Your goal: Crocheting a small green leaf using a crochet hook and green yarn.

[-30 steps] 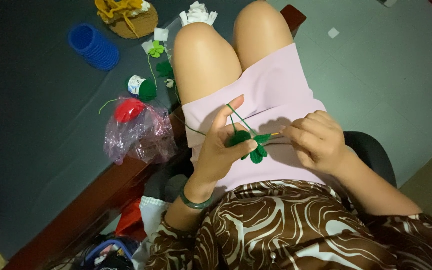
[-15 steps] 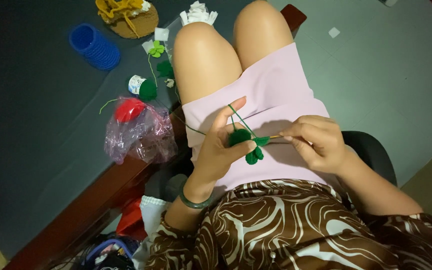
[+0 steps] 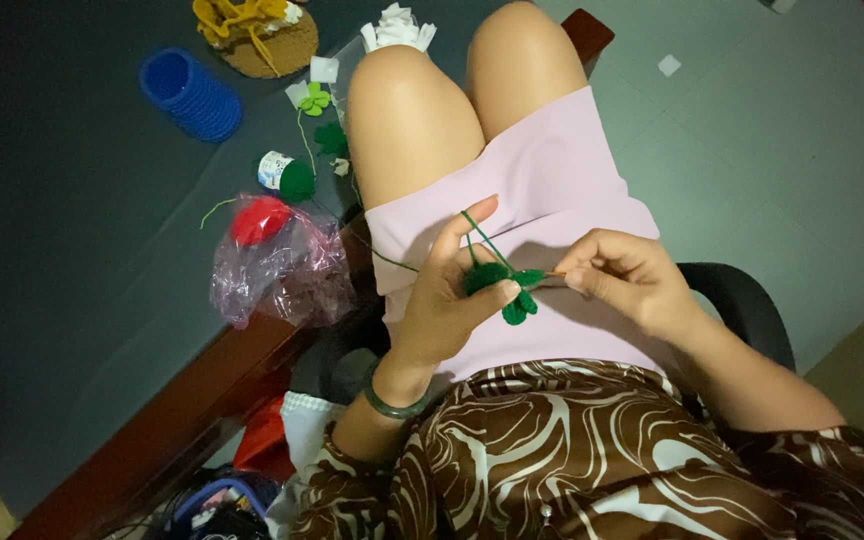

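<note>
My left hand [image 3: 444, 300] pinches a small green crocheted leaf piece [image 3: 504, 287] over my lap, with green yarn [image 3: 482, 236] looped over its raised index finger. My right hand [image 3: 627, 277] is closed on a thin crochet hook [image 3: 555, 274] whose tip goes into the piece. The yarn trails left towards a green yarn ball [image 3: 295, 181] on the dark table [image 3: 72, 230]. I sit with pale pink shorts [image 3: 542, 190] and a brown patterned top [image 3: 592, 460]; a green bangle [image 3: 392, 405] is on my left wrist.
On the table lie a pink plastic bag [image 3: 282, 270] with red yarn [image 3: 258, 219], a blue ribbed ring [image 3: 190, 93], a yellow-and-brown crocheted piece [image 3: 257, 30], small green crocheted leaves [image 3: 315, 99] and white scraps [image 3: 397, 27]. A black chair arm [image 3: 742, 305] is at my right.
My right hand has drawn slightly away from the leaf piece and back, working the hook. The left hand and the piece have stayed nearly still.
</note>
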